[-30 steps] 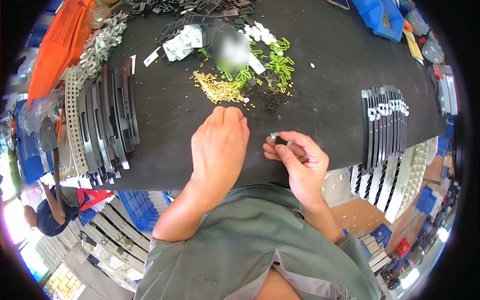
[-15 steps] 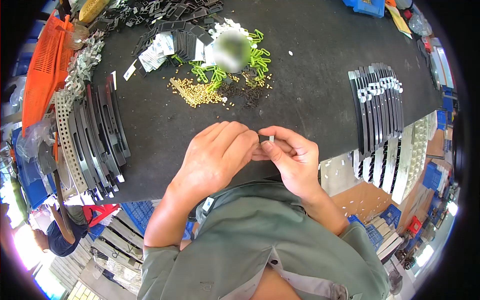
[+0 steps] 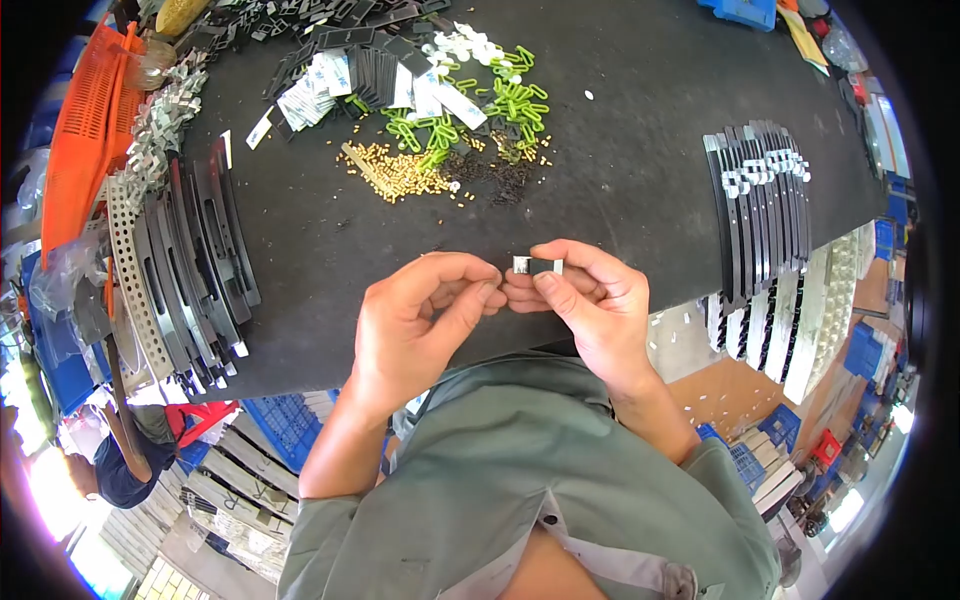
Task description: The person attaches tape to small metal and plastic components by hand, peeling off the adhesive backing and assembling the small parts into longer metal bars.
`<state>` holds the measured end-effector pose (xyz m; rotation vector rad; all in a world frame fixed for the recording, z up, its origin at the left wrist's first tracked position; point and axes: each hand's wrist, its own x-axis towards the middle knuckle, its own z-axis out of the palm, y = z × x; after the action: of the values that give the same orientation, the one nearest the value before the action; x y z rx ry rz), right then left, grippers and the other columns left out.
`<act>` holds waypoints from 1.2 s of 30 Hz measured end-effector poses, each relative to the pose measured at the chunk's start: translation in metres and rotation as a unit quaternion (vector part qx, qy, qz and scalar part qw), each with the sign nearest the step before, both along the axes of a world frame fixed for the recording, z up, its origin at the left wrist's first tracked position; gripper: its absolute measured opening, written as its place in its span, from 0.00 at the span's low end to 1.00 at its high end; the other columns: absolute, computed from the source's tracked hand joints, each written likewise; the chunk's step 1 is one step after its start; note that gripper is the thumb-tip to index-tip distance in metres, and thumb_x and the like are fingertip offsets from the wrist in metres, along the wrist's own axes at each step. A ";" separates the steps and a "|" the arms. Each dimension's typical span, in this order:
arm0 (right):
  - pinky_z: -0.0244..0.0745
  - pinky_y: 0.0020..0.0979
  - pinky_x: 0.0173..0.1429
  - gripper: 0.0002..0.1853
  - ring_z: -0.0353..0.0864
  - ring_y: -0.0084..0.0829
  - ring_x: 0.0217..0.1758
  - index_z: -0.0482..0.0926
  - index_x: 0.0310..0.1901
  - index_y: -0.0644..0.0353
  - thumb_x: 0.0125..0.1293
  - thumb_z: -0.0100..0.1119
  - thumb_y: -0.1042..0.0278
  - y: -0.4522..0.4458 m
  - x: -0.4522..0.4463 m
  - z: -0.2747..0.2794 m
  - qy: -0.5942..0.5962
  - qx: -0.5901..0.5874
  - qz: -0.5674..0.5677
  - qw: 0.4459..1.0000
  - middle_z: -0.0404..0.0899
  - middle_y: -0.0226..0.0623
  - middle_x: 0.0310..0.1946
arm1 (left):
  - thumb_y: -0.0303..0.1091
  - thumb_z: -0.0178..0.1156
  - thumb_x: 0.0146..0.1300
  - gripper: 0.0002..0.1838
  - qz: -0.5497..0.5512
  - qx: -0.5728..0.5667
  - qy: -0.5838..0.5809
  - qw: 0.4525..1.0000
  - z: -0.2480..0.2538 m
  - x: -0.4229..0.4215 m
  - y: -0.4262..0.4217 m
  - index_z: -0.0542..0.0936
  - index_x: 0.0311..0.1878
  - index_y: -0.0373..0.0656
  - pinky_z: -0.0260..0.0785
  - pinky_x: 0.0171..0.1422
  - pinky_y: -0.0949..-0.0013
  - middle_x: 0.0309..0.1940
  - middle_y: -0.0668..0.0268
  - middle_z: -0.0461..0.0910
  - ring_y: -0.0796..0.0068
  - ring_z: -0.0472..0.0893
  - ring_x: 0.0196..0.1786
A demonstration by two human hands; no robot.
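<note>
Above the near edge of the dark worktable, my right hand [image 3: 597, 315] pinches a small metal bracket [image 3: 521, 265] with pale, shiny ends between thumb and fingers. Part of the bracket is hidden by the fingertips. Just to its left, my left hand [image 3: 410, 318] has thumb and index finger closed together in a pinch. Whatever lies between those fingertips, if anything, is too small to make out. Beyond both hands lie a heap of small brass-coloured pieces [image 3: 395, 172], small dark screw-like pieces [image 3: 500, 180] and green looped clips [image 3: 520, 105].
Long black strips with metal ends [image 3: 755, 215] lie in a row at the right. More dark curved strips [image 3: 205, 240] line the left edge beside metal brackets [image 3: 165, 120] and an orange basket [image 3: 85, 130]. White adhesive pads [image 3: 315, 95] lie farther back. A person [image 3: 130, 460] is at lower left.
My left hand has turned and drawn back to the left from the bracket, bringing its shiny end into sight. My right hand still holds the bracket and has shifted slightly right.
</note>
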<state>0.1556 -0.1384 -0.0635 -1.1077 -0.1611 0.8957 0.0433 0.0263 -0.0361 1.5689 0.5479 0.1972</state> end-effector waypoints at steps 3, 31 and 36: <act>0.89 0.38 0.58 0.14 0.90 0.39 0.52 0.79 0.58 0.73 0.74 0.61 0.80 -0.002 -0.001 0.000 -0.010 -0.003 0.011 1.000 0.88 0.50 0.49 | 0.20 0.62 0.73 0.08 0.020 -0.087 -0.018 0.996 -0.005 -0.004 -0.002 0.80 0.52 0.30 0.81 0.51 0.70 0.42 0.60 0.86 0.73 0.88 0.46; 0.88 0.41 0.59 0.12 0.90 0.36 0.51 0.84 0.54 0.72 0.71 0.61 0.86 0.001 -0.009 -0.010 -0.099 0.058 -0.001 0.993 0.89 0.46 0.46 | 0.26 0.68 0.66 0.08 0.146 0.369 0.082 0.914 -0.006 0.015 0.083 0.87 0.47 0.37 0.79 0.48 0.65 0.42 0.55 0.88 0.64 0.88 0.42; 0.88 0.41 0.60 0.12 0.90 0.36 0.51 0.84 0.54 0.73 0.71 0.61 0.86 0.001 -0.009 -0.011 -0.091 0.068 -0.003 0.993 0.88 0.47 0.46 | 0.29 0.66 0.66 0.06 0.049 0.460 0.118 0.878 -0.010 0.020 0.104 0.87 0.43 0.38 0.78 0.46 0.60 0.40 0.57 0.86 0.53 0.86 0.41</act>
<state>0.1462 -0.1374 -0.0745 -1.0604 -0.3641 0.7652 0.0631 0.1305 -0.0464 2.5195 0.7861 0.3843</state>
